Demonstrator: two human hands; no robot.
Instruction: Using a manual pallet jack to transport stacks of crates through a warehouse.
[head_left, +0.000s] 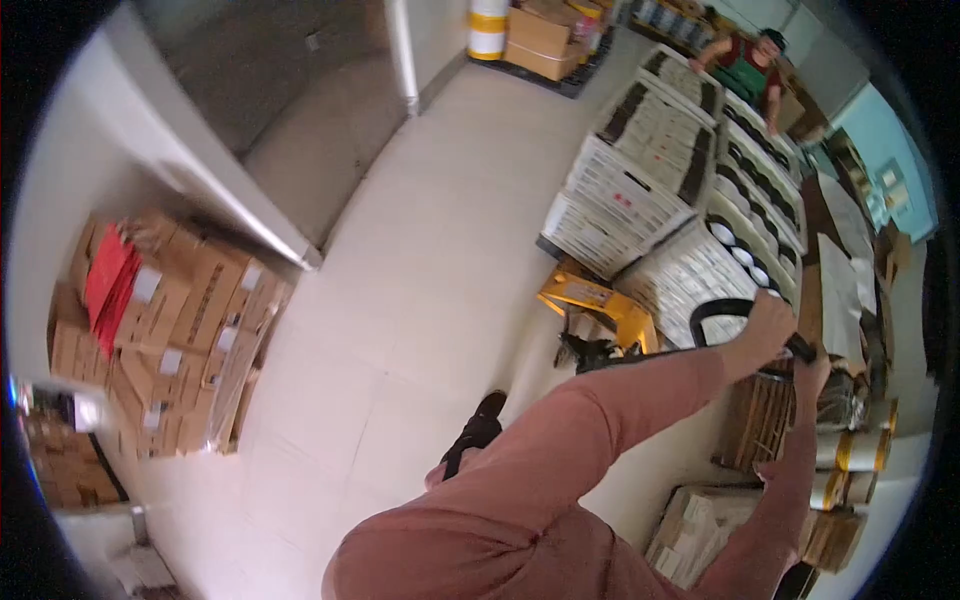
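Both my arms, in pink sleeves, reach to the right side of the view. My left hand [763, 328] is closed round the black looped handle [722, 308] of a yellow pallet jack [590, 293]. On the lower end of the same handle my right hand [811, 374] is closed too, its fingers partly hidden. Stacks of white crates [632, 195] with dark and white round items on top stand just beyond the jack's yellow body. Part of the jack is hidden behind my left arm.
Across the crates a person [748, 70] in a green apron rests hands on them. Stacked cartons [190, 330] with a red sheet stand at left, near a doorway [290, 120]. More boxes [540, 42] and rolls line the back. Flattened cardboard [838, 300] leans at right.
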